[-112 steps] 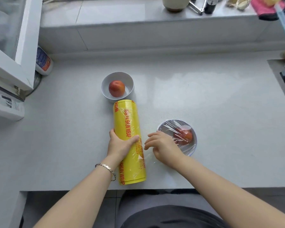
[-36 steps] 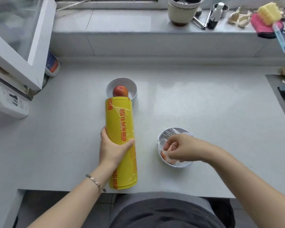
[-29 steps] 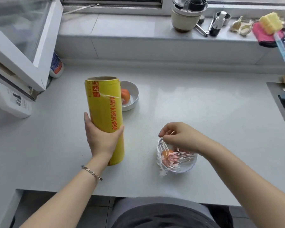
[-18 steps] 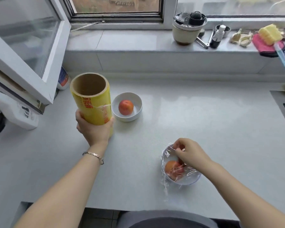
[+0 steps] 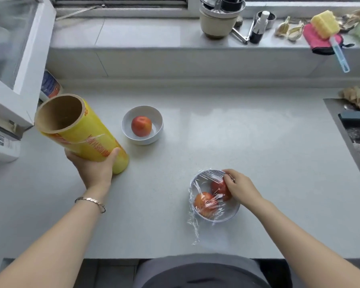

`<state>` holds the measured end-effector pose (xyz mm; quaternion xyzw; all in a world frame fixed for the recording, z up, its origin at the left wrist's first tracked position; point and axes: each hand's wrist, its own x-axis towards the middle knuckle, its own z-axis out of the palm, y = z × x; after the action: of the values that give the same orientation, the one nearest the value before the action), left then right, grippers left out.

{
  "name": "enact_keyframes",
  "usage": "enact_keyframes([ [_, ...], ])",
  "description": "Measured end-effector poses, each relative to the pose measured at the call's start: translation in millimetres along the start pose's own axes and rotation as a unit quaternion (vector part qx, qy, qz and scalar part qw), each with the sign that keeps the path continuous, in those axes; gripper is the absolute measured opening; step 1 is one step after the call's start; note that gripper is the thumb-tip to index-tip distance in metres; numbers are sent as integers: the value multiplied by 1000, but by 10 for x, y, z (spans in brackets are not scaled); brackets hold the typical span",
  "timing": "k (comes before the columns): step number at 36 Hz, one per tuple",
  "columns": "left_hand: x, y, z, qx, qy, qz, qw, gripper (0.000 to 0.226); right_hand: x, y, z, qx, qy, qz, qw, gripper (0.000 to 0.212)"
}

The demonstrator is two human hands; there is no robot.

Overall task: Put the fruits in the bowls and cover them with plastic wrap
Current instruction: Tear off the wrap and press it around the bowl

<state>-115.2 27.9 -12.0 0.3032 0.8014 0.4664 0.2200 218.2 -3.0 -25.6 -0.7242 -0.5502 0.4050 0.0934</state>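
**Operator:** Container status?

**Technician:** The near bowl [image 5: 227,218] holds two fruits [image 5: 205,202] under plastic wrap [image 5: 210,175], with a loose tail lying on the surface [image 5: 237,142]. The far bowl [image 5: 154,115] holds one fruit [image 5: 141,125], uncovered.

**Operator:** Hands and surroundings?

**Technician:** The right hand [image 5: 240,187] pinches the wrap at the near bowl's far rim. The left hand [image 5: 94,169] grips the tilted yellow roll [image 5: 87,138], left of the far bowl. The sink [image 5: 353,129] is at the right edge.

A single wide-angle head view looks forward and steeply down across the worktop [image 5: 227,142] from its near edge, toward the windowsill [image 5: 154,34].
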Motion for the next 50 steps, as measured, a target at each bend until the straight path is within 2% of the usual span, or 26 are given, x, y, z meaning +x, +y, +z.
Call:
enact_keyframes([
  [3,-168,16,122,52,-9,-88,995,119,9,8,15,7,6,5,1000,32],
  [5,-426,47,267,97,-56,-158,981,107,8,12,20,12,7,8,1000,33],
  [7,-780,51,405,138,-182,-167,959,90,1,19,30,21,12,8,1000,32],
  [10,-1315,-5,539,144,-414,-155,885,70,-4,28,43,31,24,10,999,32],
  [13,-1652,-16,594,155,-512,-157,830,60,-25,29,54,50,35,22,998,31],
  [14,-1704,-6,605,146,-516,-164,828,54,-38,34,60,58,42,31,997,30],
  [16,-1741,11,613,128,-491,-173,844,40,-74,53,78,71,59,53,994,29],
  [19,-1655,-11,625,104,-445,-177,871,42,-152,84,98,99,76,86,988,28],
  [23,-1427,-10,624,108,-412,-123,896,34,-265,175,184,182,67,166,967,30],
  [27,-1137,3,649,96,-372,-137,913,5,-437,179,295,271,2,231,934,40],
  [30,-1006,2,668,95,-383,-166,904,22,-596,127,285,294,-111,245,917,50],
  [32,-972,34,683,60,-387,-183,902,23,-648,84,231,210,-154,224,939,56],
  [35,-984,121,711,-14,-369,-179,912,20,-547,46,135,54,-72,131,987,53],
  [38,-1057,224,742,-52,-348,-124,928,23,-349,-68,72,43,-5,31,999,43],
  [42,-1127,307,799,-68,-340,-59,936,26,-53,-282,99,1,-49,-105,993,40],
  [44,-1136,304,824,-63,-341,-31,937,27,72,-350,130,9,-90,-125,988,34],
  [48,-1129,266,803,6,-330,68,941,27,235,-408,135,94,-146,-84,981,13],
  [50,-1117,225,777,26,-325,101,940,26,267,-428,96,121,-163,-71,977,16],
])
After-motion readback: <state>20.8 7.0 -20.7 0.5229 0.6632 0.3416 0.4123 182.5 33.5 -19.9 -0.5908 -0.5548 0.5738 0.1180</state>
